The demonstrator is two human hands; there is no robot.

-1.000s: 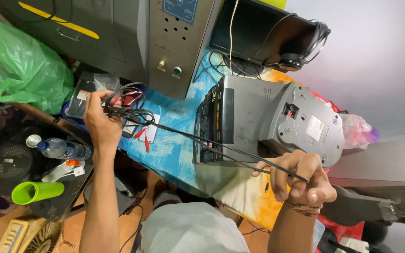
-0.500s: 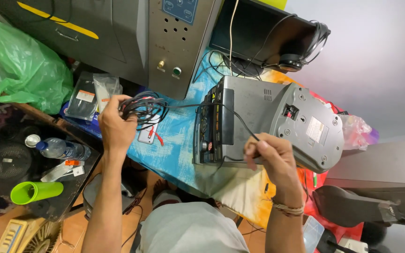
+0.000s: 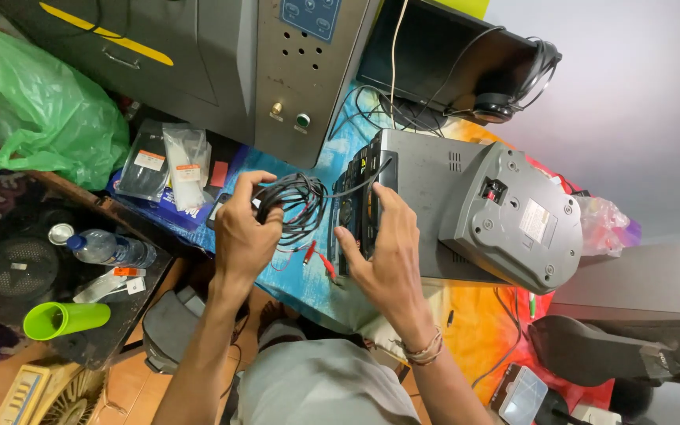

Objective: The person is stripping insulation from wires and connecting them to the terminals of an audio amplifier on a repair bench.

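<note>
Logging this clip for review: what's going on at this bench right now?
A person sits at a cluttered bench. The left hand holds a coiled bundle of black cable over the blue tabletop. The right hand rests on the front panel of a grey electronic unit lying on its side. The cable runs from the coil to that unit.

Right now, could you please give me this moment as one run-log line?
left hand: grips coiled black cable | right hand: rests on grey device front | surface: blue table
</note>
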